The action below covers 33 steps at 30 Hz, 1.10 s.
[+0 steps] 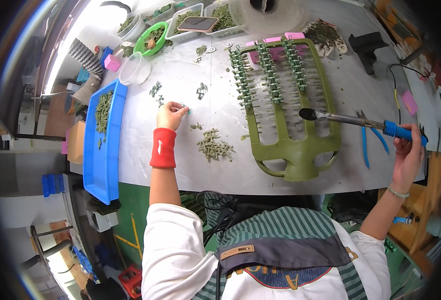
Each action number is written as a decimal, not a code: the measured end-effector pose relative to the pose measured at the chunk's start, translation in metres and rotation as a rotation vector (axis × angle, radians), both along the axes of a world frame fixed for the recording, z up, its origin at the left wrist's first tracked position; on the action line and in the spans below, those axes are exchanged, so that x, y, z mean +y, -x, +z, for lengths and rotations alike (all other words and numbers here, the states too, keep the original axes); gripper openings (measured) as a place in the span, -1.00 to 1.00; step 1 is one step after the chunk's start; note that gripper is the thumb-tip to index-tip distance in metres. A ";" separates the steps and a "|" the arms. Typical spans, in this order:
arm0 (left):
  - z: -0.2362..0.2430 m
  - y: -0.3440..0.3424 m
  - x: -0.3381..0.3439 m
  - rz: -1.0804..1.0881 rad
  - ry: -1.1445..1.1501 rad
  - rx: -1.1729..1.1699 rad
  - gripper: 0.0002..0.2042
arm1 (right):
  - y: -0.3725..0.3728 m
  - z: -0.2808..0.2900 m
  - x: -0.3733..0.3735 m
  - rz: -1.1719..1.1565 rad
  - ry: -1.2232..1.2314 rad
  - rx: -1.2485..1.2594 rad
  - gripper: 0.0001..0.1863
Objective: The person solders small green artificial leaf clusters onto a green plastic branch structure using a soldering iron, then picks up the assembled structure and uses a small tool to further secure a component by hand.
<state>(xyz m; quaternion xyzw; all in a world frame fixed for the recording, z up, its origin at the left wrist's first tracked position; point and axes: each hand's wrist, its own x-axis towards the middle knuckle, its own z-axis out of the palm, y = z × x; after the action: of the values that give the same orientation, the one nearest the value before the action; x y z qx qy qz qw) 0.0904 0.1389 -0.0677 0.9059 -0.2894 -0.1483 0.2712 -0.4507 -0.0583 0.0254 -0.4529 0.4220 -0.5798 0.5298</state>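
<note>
My left hand, with a red wristband above it, pinches at a small green piece on the table, mostly hidden by the fingertips. Small dark green parts lie just beyond it, and another little cluster sits to its right. My right hand grips the blue handle of a soldering-iron-like tool with a metal shaft and a dark rounded tip. That tip hovers over an olive green frame with rows of pins. Dark green clips line the far part of its rows.
A pile of olive pieces lies between my left hand and the frame. Blue-handled pliers rest under the tool. At the left stands a long blue tray. Tubs, a green basket and a phone are at the back.
</note>
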 end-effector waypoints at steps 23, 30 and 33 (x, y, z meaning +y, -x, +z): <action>0.079 0.233 -0.131 -0.837 0.591 -0.416 -0.86 | -0.018 -0.008 -0.006 -0.002 0.037 -0.078 -0.73; 0.071 0.237 -0.139 -0.868 0.529 -0.540 -0.87 | -0.018 -0.015 -0.012 0.013 0.011 -0.119 -0.73; 0.070 0.236 -0.141 -0.874 0.511 -0.546 -0.87 | -0.022 -0.017 -0.013 0.029 0.018 -0.115 -0.73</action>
<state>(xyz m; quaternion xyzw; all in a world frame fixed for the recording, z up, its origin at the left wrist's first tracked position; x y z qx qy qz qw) -0.1455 -0.0021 0.0024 0.6134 -0.7232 0.0672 0.3102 -0.4291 -0.0717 0.0088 -0.4294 0.3791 -0.6008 0.5576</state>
